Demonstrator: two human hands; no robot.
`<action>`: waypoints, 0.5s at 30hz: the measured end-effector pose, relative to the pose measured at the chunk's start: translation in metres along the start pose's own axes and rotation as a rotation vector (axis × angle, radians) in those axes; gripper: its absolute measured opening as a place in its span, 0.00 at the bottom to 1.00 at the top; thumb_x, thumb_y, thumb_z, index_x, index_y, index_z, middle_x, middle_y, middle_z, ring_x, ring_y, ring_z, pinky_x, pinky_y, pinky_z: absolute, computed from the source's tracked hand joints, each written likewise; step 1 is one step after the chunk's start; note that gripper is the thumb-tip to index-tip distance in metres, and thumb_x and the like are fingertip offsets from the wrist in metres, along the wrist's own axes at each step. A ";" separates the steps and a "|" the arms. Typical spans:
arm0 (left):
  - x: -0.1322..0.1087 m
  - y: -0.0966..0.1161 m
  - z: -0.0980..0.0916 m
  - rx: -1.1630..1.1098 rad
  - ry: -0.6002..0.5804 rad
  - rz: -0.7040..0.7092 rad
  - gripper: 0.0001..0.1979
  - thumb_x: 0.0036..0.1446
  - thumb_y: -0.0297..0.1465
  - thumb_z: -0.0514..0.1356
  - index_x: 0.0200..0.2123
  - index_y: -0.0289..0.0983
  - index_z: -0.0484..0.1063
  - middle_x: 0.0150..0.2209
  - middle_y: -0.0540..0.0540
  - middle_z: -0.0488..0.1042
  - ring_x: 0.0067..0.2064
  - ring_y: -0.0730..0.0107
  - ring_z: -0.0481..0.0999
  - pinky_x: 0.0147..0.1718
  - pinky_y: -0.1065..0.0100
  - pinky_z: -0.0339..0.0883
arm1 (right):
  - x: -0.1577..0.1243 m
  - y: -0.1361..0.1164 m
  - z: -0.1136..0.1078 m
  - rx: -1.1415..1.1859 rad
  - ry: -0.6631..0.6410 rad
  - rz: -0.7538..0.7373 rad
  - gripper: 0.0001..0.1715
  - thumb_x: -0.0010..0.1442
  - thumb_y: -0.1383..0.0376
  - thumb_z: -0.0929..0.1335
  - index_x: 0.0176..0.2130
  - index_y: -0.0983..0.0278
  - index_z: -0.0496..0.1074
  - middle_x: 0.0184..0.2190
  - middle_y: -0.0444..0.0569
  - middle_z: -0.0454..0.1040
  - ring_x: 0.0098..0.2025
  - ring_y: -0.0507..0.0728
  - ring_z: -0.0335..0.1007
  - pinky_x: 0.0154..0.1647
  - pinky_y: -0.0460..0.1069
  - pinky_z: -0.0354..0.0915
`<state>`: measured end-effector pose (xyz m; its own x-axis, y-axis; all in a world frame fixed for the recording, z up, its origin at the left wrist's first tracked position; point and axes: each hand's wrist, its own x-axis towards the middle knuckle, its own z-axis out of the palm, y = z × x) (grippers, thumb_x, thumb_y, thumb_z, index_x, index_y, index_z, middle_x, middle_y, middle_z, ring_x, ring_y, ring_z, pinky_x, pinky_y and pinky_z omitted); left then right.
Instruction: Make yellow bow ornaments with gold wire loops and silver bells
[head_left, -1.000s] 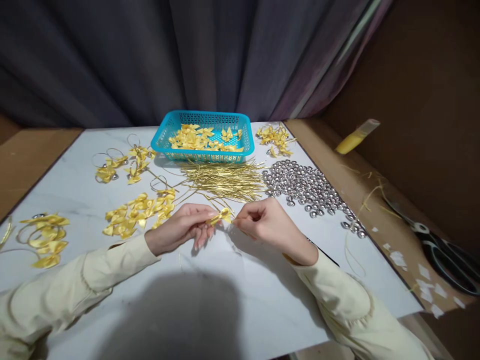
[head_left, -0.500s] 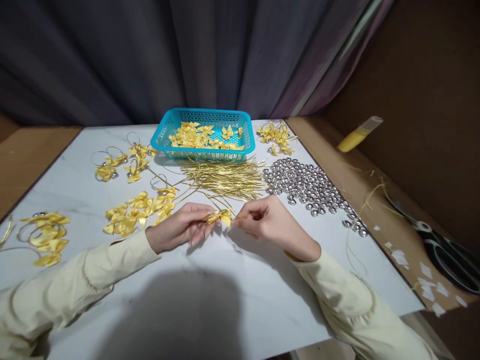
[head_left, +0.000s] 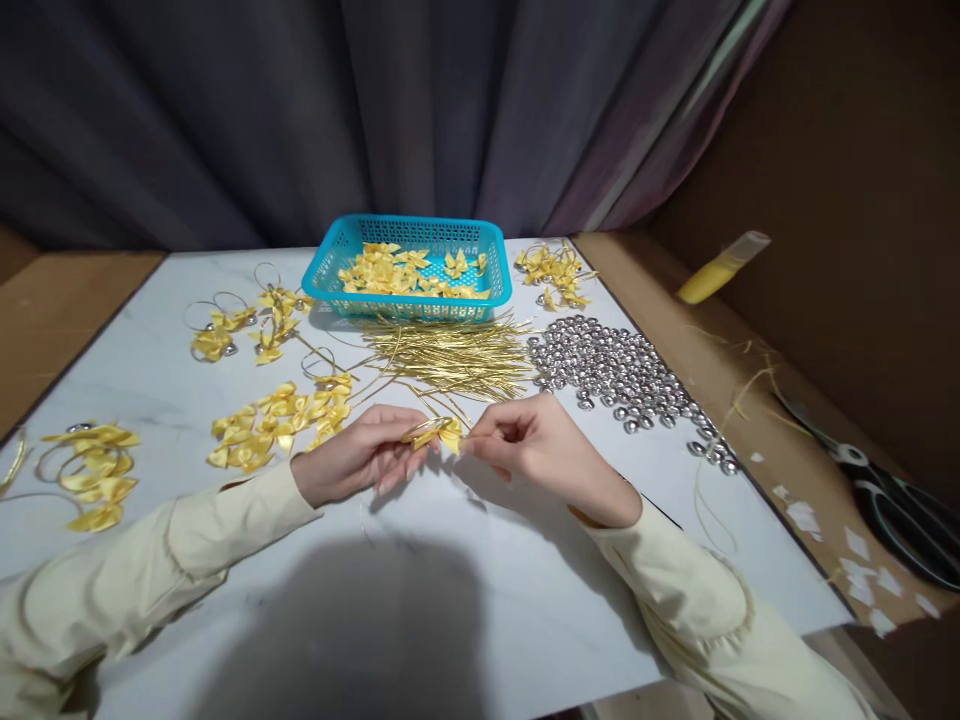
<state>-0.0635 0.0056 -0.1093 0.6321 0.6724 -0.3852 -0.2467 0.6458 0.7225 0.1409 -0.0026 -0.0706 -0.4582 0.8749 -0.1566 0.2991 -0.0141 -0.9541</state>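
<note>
Looking down through the head view, the only one here, I take the blue basket as my marker. Nearer the person than the basket, the left hand pinches a yellow bow between thumb and fingers, lower fingers loosely curled, probably to keep the soft thing steady and turned outward. The right hand is folded in, thumb and forefinger closed at the bow's other edge; whether they grip ribbon or thread, I can't tell. Held between both hands, it sits in easy sight.

Supplies seem laid within reach: gold stems heaped just in front of the basket, silver beads spread to its right and nearer the person, loose bows in front of it to the left. Looped pieces lie left of the basket, perhaps apart so the wires don't tangle.

The bows have satin's sheen and pointed tips; the stems are thin, stiff-looking and metallic, the beads rounded and mirror-bright. The basket is perforated plastic, its raised walls likely there to keep light bows from scattering.
</note>
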 end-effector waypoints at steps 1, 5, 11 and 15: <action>-0.001 0.000 0.000 0.011 -0.003 0.015 0.14 0.48 0.36 0.66 0.27 0.28 0.74 0.16 0.47 0.74 0.09 0.81 0.65 0.06 0.85 0.55 | 0.000 0.000 0.000 0.000 -0.003 -0.003 0.10 0.52 0.71 0.66 0.20 0.68 0.69 0.11 0.39 0.63 0.15 0.44 0.53 0.17 0.42 0.51; -0.004 0.005 0.004 0.103 -0.012 0.060 0.13 0.51 0.35 0.63 0.26 0.29 0.72 0.16 0.47 0.73 0.11 0.78 0.68 0.08 0.84 0.57 | 0.002 -0.001 -0.001 -0.002 -0.011 -0.014 0.11 0.54 0.69 0.67 0.22 0.69 0.70 0.11 0.40 0.64 0.14 0.44 0.53 0.17 0.41 0.51; -0.013 0.016 0.011 0.242 -0.066 0.105 0.13 0.56 0.35 0.59 0.26 0.30 0.70 0.18 0.47 0.75 0.13 0.75 0.71 0.09 0.81 0.61 | 0.002 -0.002 -0.005 -0.036 -0.019 -0.095 0.09 0.54 0.67 0.68 0.25 0.69 0.74 0.14 0.43 0.68 0.16 0.46 0.58 0.18 0.42 0.55; -0.018 0.020 0.015 0.305 -0.119 0.100 0.11 0.58 0.33 0.57 0.28 0.30 0.70 0.18 0.47 0.75 0.12 0.76 0.71 0.11 0.80 0.61 | 0.001 -0.003 -0.006 -0.113 -0.012 -0.212 0.09 0.55 0.66 0.68 0.27 0.68 0.76 0.14 0.44 0.70 0.18 0.47 0.63 0.22 0.43 0.59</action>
<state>-0.0685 0.0006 -0.0793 0.7018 0.6682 -0.2468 -0.0925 0.4291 0.8985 0.1444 0.0016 -0.0661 -0.5308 0.8465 0.0404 0.2868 0.2242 -0.9314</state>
